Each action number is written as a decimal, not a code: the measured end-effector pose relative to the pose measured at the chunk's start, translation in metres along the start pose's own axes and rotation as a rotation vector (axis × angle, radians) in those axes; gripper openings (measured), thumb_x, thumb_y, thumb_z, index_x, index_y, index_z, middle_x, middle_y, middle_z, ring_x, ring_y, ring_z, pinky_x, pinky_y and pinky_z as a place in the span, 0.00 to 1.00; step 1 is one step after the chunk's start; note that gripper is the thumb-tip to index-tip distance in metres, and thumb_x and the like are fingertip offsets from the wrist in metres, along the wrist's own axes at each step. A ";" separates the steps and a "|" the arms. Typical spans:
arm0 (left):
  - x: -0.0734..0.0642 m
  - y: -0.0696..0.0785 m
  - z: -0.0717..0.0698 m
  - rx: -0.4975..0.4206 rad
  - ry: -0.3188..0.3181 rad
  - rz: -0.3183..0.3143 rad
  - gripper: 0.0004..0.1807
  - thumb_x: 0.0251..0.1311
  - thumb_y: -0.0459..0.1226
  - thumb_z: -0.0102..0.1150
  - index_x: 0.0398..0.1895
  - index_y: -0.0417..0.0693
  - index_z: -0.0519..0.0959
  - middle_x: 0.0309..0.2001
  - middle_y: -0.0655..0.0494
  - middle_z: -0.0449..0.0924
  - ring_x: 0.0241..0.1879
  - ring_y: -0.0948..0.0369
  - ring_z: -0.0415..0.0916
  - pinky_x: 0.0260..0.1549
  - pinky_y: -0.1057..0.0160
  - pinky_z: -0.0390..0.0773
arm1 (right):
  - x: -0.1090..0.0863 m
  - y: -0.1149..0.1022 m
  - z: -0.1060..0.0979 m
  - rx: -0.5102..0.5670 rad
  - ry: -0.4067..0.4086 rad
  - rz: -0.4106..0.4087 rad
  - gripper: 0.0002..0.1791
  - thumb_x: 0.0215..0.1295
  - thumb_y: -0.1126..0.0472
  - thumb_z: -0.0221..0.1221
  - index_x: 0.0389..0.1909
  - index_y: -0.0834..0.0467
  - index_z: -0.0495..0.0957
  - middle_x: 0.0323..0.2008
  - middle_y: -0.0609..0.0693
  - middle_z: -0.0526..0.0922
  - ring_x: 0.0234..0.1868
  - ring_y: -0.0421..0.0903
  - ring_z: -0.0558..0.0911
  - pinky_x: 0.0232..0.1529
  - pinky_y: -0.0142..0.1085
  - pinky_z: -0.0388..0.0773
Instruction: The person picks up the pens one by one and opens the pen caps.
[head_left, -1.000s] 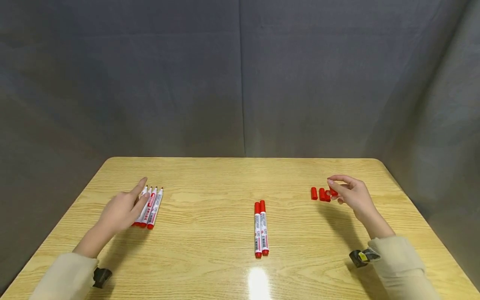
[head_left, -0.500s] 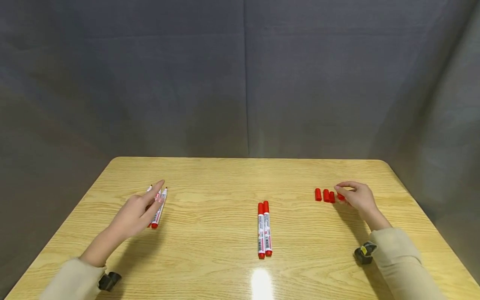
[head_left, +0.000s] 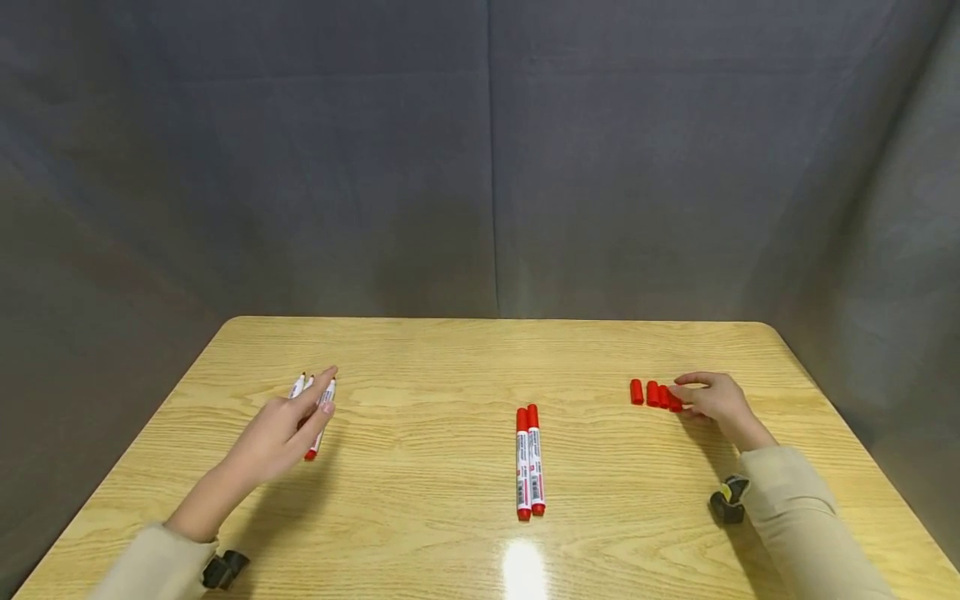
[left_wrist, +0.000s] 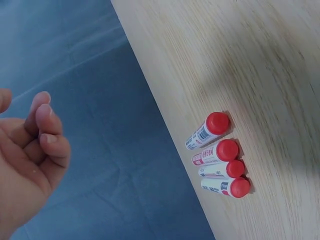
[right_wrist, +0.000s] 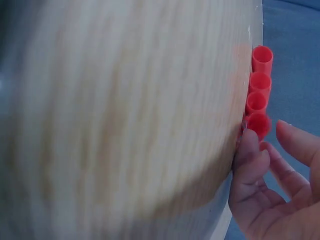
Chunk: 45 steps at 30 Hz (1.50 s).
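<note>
Toward the wooden table's (head_left: 427,358) far right corner, your right hand (head_left: 718,406), fingers parted, touches a red cylindrical plastic cap (right_wrist: 258,124): nudge gently. Your left hand (head_left: 279,435) hangs relaxed.

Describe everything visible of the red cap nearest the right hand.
The cap is a short, plain red tube, apparently plastic, its hollow open end facing the right wrist camera. It lies on its side on the table, last of four in a row, close against its neighbour. A fingertip of the right hand seems to touch it.
</note>
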<state>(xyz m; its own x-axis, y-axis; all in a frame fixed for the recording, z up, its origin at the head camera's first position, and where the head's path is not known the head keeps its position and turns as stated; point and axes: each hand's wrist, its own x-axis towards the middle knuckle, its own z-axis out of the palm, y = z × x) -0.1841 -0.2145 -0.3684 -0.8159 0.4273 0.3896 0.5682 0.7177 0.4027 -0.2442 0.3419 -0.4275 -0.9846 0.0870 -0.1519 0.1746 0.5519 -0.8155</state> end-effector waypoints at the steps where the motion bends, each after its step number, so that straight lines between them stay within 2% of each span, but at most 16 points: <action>1: 0.000 0.000 0.001 -0.004 -0.006 -0.001 0.24 0.66 0.34 0.46 0.63 0.33 0.62 0.09 0.72 0.59 0.08 0.74 0.51 0.10 0.70 0.59 | 0.000 0.000 0.000 0.010 -0.005 0.000 0.25 0.63 0.60 0.54 0.54 0.74 0.67 0.30 0.51 0.78 0.24 0.41 0.78 0.26 0.33 0.77; 5: 0.002 0.005 0.008 -0.018 -0.036 0.006 0.24 0.66 0.36 0.45 0.63 0.34 0.62 0.10 0.71 0.57 0.09 0.74 0.49 0.10 0.70 0.58 | -0.002 0.002 -0.003 0.032 0.001 0.007 0.25 0.63 0.61 0.54 0.54 0.76 0.66 0.30 0.51 0.78 0.24 0.40 0.79 0.27 0.33 0.77; 13: 0.012 0.024 0.033 -0.049 -0.078 0.104 0.26 0.62 0.34 0.51 0.63 0.34 0.63 0.12 0.71 0.57 0.12 0.75 0.49 0.11 0.72 0.58 | -0.011 -0.002 -0.007 0.068 -0.005 0.022 0.29 0.66 0.56 0.51 0.57 0.76 0.62 0.30 0.51 0.79 0.26 0.40 0.79 0.28 0.34 0.77; 17: 0.017 0.032 0.045 -0.069 -0.102 0.109 0.27 0.62 0.35 0.51 0.64 0.35 0.62 0.12 0.71 0.57 0.11 0.75 0.49 0.11 0.72 0.58 | -0.019 -0.011 -0.008 0.050 -0.010 -0.002 0.29 0.66 0.55 0.50 0.57 0.75 0.63 0.33 0.57 0.80 0.25 0.41 0.79 0.27 0.35 0.76; 22: 0.024 0.042 0.057 -0.068 -0.117 0.120 0.28 0.62 0.36 0.52 0.64 0.35 0.62 0.12 0.70 0.58 0.11 0.74 0.50 0.12 0.72 0.59 | -0.031 -0.023 -0.010 -0.029 -0.015 -0.049 0.30 0.67 0.52 0.49 0.56 0.75 0.64 0.40 0.66 0.77 0.25 0.42 0.79 0.29 0.37 0.76; 32: 0.036 0.060 0.082 -0.094 -0.172 0.026 0.30 0.61 0.39 0.52 0.65 0.35 0.60 0.11 0.68 0.61 0.10 0.72 0.54 0.11 0.71 0.59 | -0.050 -0.041 -0.012 -0.049 -0.040 -0.124 0.32 0.67 0.49 0.48 0.57 0.73 0.64 0.45 0.70 0.73 0.29 0.48 0.80 0.28 0.37 0.75; 38: 0.041 0.070 0.096 -0.127 -0.208 0.000 0.32 0.61 0.39 0.53 0.65 0.34 0.59 0.10 0.66 0.61 0.08 0.71 0.53 0.09 0.71 0.58 | -0.063 -0.050 -0.012 -0.059 -0.029 -0.159 0.29 0.67 0.51 0.49 0.56 0.73 0.65 0.45 0.69 0.74 0.29 0.49 0.80 0.27 0.35 0.75; 45: 0.051 0.083 0.113 -0.151 -0.266 0.005 0.33 0.61 0.41 0.53 0.64 0.31 0.58 0.08 0.65 0.59 0.06 0.71 0.50 0.07 0.73 0.53 | -0.079 -0.063 -0.013 -0.059 -0.017 -0.201 0.27 0.67 0.54 0.50 0.56 0.72 0.66 0.46 0.66 0.75 0.29 0.46 0.80 0.25 0.35 0.74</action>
<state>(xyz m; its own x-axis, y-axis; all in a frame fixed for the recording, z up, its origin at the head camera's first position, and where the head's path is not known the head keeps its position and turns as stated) -0.1908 -0.0708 -0.4080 -0.8013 0.5738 0.1692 0.5654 0.6341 0.5275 -0.1774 0.3114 -0.3567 -0.9990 -0.0437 0.0005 -0.0268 0.6040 -0.7965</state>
